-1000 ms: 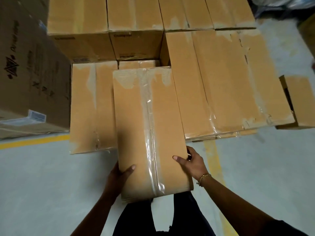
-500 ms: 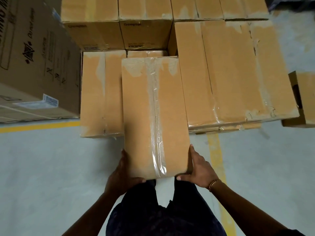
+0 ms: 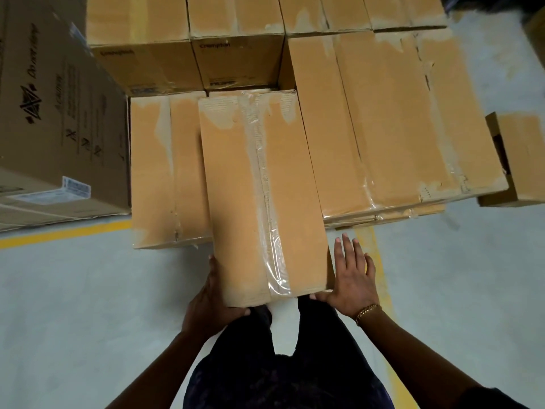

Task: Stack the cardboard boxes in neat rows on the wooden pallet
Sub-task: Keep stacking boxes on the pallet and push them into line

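A pale grey floor (image 3: 73, 305) spreads underfoot, with one yellow line (image 3: 65, 231) running off left and a yellow stripe (image 3: 380, 276) leading ahead. Dark trousers (image 3: 324, 349) show below, and there is a gold bracelet (image 3: 367, 312) at one wrist.

Grey floor (image 3: 73, 305), yellow lines (image 3: 59, 233)

- The light is dim, warm and soft, and it casts only faint shadows on the grey floor (image 3: 73, 305).
- The clear tape (image 3: 275, 261) along the near box (image 3: 236, 187) catches a pale sheen.
- Wide-angle distortion bends the edges, so the big carton (image 3: 59, 113) at the left leans outward.
- The top right corner is smeared, and the carton's small print looks soft.
- The dark trousers (image 3: 265, 373) lose nearly all detail.
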`<move>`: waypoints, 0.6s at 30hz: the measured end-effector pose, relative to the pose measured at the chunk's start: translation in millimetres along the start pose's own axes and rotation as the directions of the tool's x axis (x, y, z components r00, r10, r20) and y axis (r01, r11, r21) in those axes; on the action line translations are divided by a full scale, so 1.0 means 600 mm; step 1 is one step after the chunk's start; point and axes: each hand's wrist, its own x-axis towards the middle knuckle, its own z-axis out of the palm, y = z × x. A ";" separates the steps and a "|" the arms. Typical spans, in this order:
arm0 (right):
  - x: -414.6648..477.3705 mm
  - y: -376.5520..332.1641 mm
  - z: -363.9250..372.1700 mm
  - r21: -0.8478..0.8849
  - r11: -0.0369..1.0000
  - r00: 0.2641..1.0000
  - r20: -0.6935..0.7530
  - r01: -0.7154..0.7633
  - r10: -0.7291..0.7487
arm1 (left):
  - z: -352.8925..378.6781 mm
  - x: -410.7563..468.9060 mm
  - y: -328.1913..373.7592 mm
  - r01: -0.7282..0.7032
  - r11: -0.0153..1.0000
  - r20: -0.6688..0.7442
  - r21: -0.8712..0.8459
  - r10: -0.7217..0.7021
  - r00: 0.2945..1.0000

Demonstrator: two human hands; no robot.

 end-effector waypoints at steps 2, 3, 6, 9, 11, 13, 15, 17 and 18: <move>0.013 -0.004 -0.007 -0.021 1.000 0.999 -0.039 -0.007 0.006 | -0.010 0.014 0.006 -0.006 1.000 -0.019 -0.005 0.006 1.000; 0.020 -0.006 -0.012 -0.036 0.999 0.999 -0.038 -0.006 0.005 | -0.016 0.022 0.008 -0.002 1.000 -0.022 -0.007 0.002 1.000; 0.042 -0.012 -0.027 -0.068 0.998 0.999 -0.031 0.006 -0.008 | -0.029 0.042 0.012 -0.003 1.000 -0.034 0.001 0.003 0.999; 0.069 -0.014 -0.047 -0.084 0.996 0.999 -0.020 0.031 -0.032 | -0.041 0.062 0.019 -0.016 1.000 -0.054 -0.004 0.016 0.998; 0.085 -0.015 -0.058 -0.090 0.995 0.999 -0.011 0.049 -0.051 | -0.048 0.072 0.025 -0.024 1.000 -0.065 0.000 0.024 0.998; 0.100 -0.014 -0.065 -0.085 0.995 0.999 -0.001 0.053 -0.053 | -0.054 0.082 0.032 -0.022 1.000 -0.075 0.008 0.023 0.997; 0.113 -0.015 -0.072 -0.073 0.996 0.999 -0.010 0.047 -0.048 | -0.061 0.093 0.038 -0.014 1.000 -0.081 0.011 0.015 0.997; 0.125 -0.015 -0.079 -0.065 0.996 0.998 -0.023 0.054 -0.055 | -0.070 0.105 0.044 0.021 1.000 -0.077 0.019 -0.019 0.997; 0.131 -0.015 -0.083 -0.066 0.996 0.998 -0.027 0.060 -0.062 | -0.074 0.111 0.046 0.042 0.999 -0.078 0.023 -0.040 0.996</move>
